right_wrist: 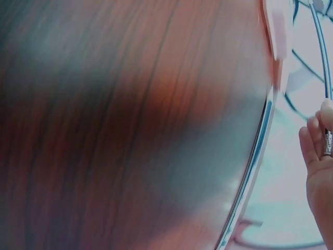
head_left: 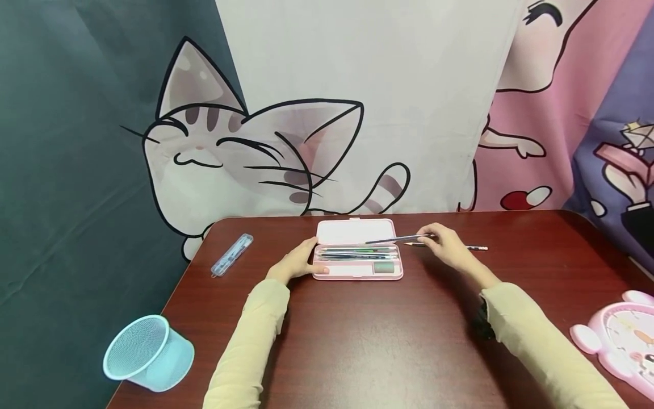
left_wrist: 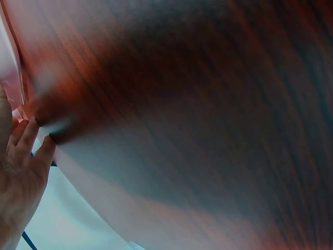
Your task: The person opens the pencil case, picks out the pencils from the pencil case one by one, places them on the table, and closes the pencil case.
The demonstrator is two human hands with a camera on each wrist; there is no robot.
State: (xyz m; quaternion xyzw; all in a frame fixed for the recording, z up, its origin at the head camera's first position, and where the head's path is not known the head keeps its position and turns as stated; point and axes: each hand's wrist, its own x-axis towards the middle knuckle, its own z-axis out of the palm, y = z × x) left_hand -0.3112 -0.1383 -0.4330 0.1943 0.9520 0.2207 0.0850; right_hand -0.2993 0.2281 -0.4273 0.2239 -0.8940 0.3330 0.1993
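Note:
A pink pencil case (head_left: 357, 277) lies open on the table, its lid (head_left: 355, 231) folded back to the far side. Several pencils (head_left: 352, 255) lie lengthwise inside, with a grey-green eraser (head_left: 384, 267) in the near right part. My left hand (head_left: 296, 262) holds the case's left end, thumb over the near corner and fingers at the far side. In my right hand (head_left: 445, 245) a dark pencil (head_left: 393, 239) is pinched near one end, its other end reaching left above the case. Another pencil (head_left: 477, 248) lies on the table below that hand; the right wrist view also shows the held pencil (right_wrist: 321, 49).
At the table's left edge a blue mesh basket (head_left: 174, 358) lies tilted. A slim blue clear-looking case (head_left: 232, 255) rests at the far left. A pink clock (head_left: 613, 352) is at the right edge. Behind the table (head_left: 378, 341) hangs a cartoon-printed curtain (head_left: 419, 85).

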